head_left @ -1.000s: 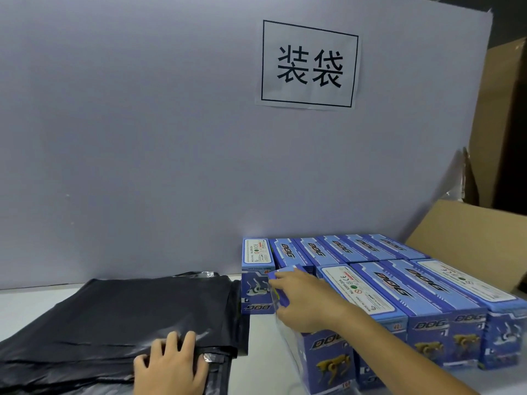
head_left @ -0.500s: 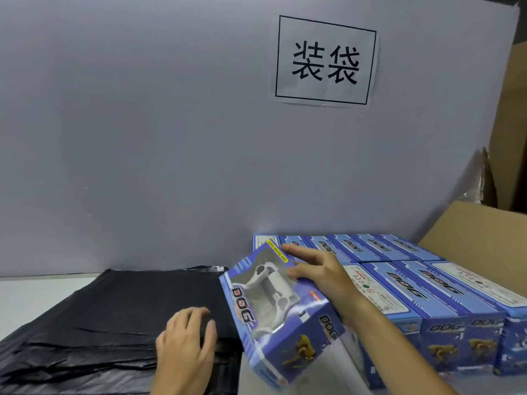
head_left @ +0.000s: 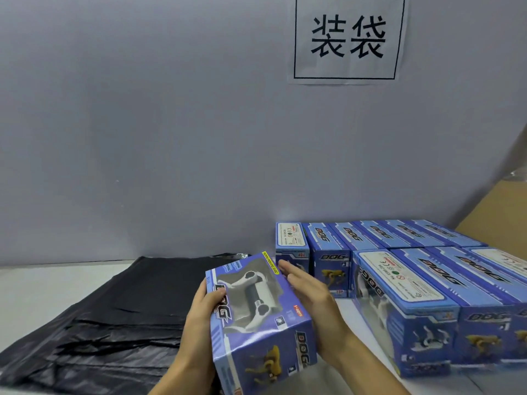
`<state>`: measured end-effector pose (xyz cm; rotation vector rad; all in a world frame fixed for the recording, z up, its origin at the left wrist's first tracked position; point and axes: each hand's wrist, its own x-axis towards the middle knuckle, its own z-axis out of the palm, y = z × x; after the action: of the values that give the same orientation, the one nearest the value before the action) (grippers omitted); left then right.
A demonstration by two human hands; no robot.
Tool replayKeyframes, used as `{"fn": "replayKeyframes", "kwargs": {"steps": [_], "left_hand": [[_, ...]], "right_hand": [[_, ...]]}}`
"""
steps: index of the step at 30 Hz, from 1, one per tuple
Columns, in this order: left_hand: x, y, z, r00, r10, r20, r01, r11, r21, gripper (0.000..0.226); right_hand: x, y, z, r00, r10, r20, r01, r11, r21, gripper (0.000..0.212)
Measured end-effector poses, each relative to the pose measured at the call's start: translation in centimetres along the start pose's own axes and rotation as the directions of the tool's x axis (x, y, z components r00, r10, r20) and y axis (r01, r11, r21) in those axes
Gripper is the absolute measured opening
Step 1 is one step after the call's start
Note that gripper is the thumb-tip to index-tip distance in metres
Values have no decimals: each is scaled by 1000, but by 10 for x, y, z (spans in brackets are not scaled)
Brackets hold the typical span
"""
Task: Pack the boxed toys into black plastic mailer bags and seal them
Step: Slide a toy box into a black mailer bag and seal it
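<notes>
Blue box [head_left: 256, 317] is off the stack now and up between both hands, above the bags' [head_left: 119, 315] right edge. Left hand [head_left: 199, 312] has left the bags and grips the box's left side, thumb on top; right hand [head_left: 310, 303] lies flat against its right side. Bagging looks next. No bag mouth shows, and the near boxes [head_left: 427, 297] are blurred.
</notes>
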<state>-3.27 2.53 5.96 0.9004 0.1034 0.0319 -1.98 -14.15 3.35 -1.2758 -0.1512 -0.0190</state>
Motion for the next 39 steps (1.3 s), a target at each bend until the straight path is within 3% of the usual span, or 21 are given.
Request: {"fn": "replayKeyframes", "kwargs": {"steps": [1, 3, 6, 10, 13, 15, 18, 20, 22, 25, 27, 30, 34, 37, 39], "left_hand": [[-3, -2, -6, 998, -13, 63, 11, 999, 38, 38], [-3, -5, -14, 998, 50, 26, -53, 990, 127, 32], [9, -12, -33, 983, 155, -100, -141, 981, 135, 33], [19, -21, -39, 954, 229, -192, -200, 967, 160, 48], [20, -32, -40, 955, 241, -174, -211, 962, 175, 64], [21, -39, -39, 969, 228, -91, -211, 963, 169, 58], [27, -39, -42, 966, 260, 10, -252, 924, 289, 25], [35, -36, -51, 922, 384, 41, -341, 759, 555, 17], [42, -32, -64, 855, 470, 218, -433, 419, 798, 30], [51, -36, -80, 852, 244, 464, -450, -113, 886, 49], [53, -42, -86, 889, 77, 451, -403, -333, 852, 52], [52, -39, -87, 915, 47, 402, -347, -418, 839, 46], [52, -22, -86, 879, 168, 447, -319, -490, 811, 47], [51, -17, -86, 875, 182, 449, -310, -502, 807, 42], [50, -20, -85, 857, 172, 485, -361, -472, 804, 26]], "right_hand": [[2, 5, -3, 1000, -6, -25, 6, 1000, -8, 47], [-2, 10, -3, 994, 3, -108, -4, 1000, -3, 43], [-8, 21, 4, 991, 87, -106, -83, 996, 42, 70], [-14, 32, 25, 996, 85, -36, -80, 991, 107, 84], [-14, 38, 33, 985, 15, -169, 0, 996, 89, 93], [-11, 39, 29, 959, -20, -284, 58, 990, 127, 74], [-4, 28, 11, 905, -91, -417, 161, 977, 137, 32], [-1, 14, -5, 872, -126, -473, 221, 963, 152, 22], [1, 0, -19, 845, -151, -513, 268, 949, 163, 27], [0, -13, -33, 818, -173, -549, 309, 937, 165, 36], [0, -16, -39, 809, -182, -558, 323, 932, 164, 34], [0, -18, -43, 800, -194, -568, 333, 931, 151, 33], [1, -17, -46, 792, -212, -573, 347, 928, 136, 31], [2, -16, -46, 786, -223, -577, 359, 924, 133, 27], [2, -14, -43, 786, -227, -575, 357, 926, 122, 34]]}}
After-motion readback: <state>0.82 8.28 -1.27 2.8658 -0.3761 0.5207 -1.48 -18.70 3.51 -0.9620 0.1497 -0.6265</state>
